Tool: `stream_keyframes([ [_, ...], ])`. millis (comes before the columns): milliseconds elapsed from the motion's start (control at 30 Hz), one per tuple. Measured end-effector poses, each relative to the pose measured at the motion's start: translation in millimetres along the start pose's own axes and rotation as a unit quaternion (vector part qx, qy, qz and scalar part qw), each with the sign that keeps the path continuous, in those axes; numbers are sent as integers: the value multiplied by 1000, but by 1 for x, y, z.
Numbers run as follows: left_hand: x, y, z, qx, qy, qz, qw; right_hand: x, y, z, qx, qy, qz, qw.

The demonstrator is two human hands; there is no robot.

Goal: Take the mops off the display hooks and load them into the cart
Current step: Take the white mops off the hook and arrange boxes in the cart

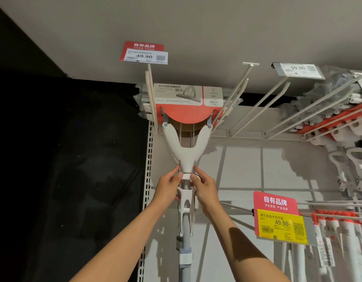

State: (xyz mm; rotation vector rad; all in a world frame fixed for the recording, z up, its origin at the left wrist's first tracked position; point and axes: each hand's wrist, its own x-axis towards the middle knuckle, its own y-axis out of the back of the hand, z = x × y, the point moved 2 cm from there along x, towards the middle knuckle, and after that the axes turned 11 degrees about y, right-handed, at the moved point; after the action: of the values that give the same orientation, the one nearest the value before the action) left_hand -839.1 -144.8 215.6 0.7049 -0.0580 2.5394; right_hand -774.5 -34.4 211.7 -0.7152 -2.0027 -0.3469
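A white sponge mop hangs head-up on a pair of long display hooks at the upper left of the rack. Its head sits in a red and grey cardboard sleeve. The white Y-shaped yoke narrows to a grey pole running down out of view. My left hand and my right hand grip the pole from both sides just under the yoke, fingers curled round the white collar. No cart is in view.
Bare hooks jut out to the right of the mop. More mops hang at the far right, and others with red-capped handles at the lower right. Price tags stick out from the rack. Left of the rack is dark.
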Motion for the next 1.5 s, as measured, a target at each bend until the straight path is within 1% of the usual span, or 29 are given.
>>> stream_keyframes([
  [300, 5, -11, -9, -41, 29, 6, 999, 5, 0, 21, 0, -28, 27, 999],
  [433, 7, -11, -12, -37, 35, -2, 999, 4, -1, 26, 13, -49, 14, 999],
  [567, 7, -7, -17, -39, 61, -6, 997, 1, -1, 25, -9, -55, 13, 998],
  [700, -12, -5, -27, -55, 84, -11, 995, -10, -3, 23, -9, -83, 33, 996],
  [767, -27, -6, -28, -61, 81, -23, 995, -21, -3, 17, 5, -90, 40, 995],
  [833, -42, -6, -26, -53, 62, -28, 996, -33, -1, 7, 5, -77, 31, 997],
  [900, -60, -6, -21, -17, 34, -16, 999, -48, 2, 1, -21, -43, 21, 999],
  [1000, -94, -4, -16, 93, -13, 21, 995, -76, 8, -10, -68, 28, -7, 997],
  [1067, -121, -1, -15, 191, -36, 61, 979, -98, 13, -18, -89, 49, -26, 994],
  [1133, -150, 2, -21, 288, -54, 106, 950, -123, 20, -26, -126, 54, -41, 990],
  [1233, -193, 3, -29, 396, -39, 152, 904, -161, 30, -39, -152, 36, -83, 984],
  [1267, -209, 2, -32, 425, -29, 163, 890, -176, 33, -45, -159, 30, -102, 981],
  [1333, -238, 2, -39, 459, -20, 180, 870, -200, 39, -57, -188, 44, -119, 974],
  [1400, -268, -1, -47, 477, 4, 187, 859, -225, 44, -64, -209, 50, -131, 968],
  [1500, -311, -6, -57, 484, 58, 178, 855, -263, 52, -71, -195, 39, -149, 969],
])
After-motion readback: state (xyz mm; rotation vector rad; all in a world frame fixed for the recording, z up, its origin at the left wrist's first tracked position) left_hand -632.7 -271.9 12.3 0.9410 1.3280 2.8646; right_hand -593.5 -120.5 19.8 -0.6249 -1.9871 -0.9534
